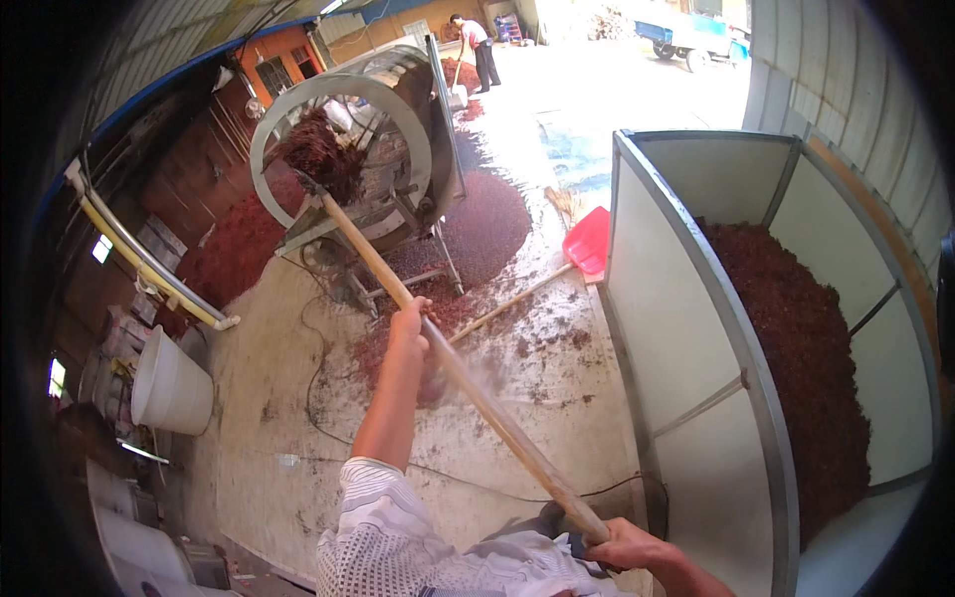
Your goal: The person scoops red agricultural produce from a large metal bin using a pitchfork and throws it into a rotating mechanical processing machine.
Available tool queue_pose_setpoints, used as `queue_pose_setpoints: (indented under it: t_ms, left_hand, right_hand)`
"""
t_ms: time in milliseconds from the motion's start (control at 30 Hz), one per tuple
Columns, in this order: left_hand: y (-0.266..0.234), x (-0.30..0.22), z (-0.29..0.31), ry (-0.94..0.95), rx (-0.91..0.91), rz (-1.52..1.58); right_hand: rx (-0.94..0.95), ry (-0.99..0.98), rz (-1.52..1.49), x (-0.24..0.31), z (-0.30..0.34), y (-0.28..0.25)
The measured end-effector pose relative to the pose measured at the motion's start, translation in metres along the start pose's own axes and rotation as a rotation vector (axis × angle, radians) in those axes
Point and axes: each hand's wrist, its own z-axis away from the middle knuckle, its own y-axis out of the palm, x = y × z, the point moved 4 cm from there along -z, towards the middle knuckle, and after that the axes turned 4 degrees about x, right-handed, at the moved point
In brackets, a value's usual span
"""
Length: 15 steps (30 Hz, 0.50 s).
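Standing at far L on the pale floor: white tapered plastic tub (pixel 173 388). Next, nr the back wall: heap of dark red loose material (pixel 234 249). R of heap: grey metal drum machine w/ wide round rim (pixel 267 149), on a legged frame. At rim opening: clump of dark red shredded material (pixel 323 154), carried on head end of long tan wooden-handled tool (pixel 477 388); head itself hidden under clump, & whether clump is inside rim or just in front, can't tell. Tool runs diag. from opening down to lower R.

L hand (pixel 410 323): fingers wrapped round mid-handle, arm extended. Beyond, at top ctr: co-worker (pixel 477 50) w/ a separate long-handled tool. Red scoop w/ thin wooden handle (pixel 588 242) lies on floor beside bin. R hand (pixel 627 545): closed round handle nr butt end, low. Far R: tall pale-panelled bin w/ grey metal frame (pixel 686 289), part-filled w/ dark red matter (pixel 786 368).
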Motion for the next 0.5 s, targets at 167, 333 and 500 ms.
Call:
queue_pose_setpoints:
  t_ms: [167, 333, 500]
  left_hand:
    - [0.003, 0.005, 0.031, -0.069, 0.028, 0.109]
    - [-0.037, -0.020, 0.034, -0.115, 0.124, 0.463]
    - [-0.104, 0.062, 0.002, -0.114, 0.038, 0.166]
  right_hand:
    - [0.194, 0.082, -0.239, -0.035, 0.023, 0.000]
    - [0.046, 0.281, 0.010, -0.120, 0.078, -0.012]
    - [-0.651, 0.141, 0.243, -0.214, 0.121, 0.015]
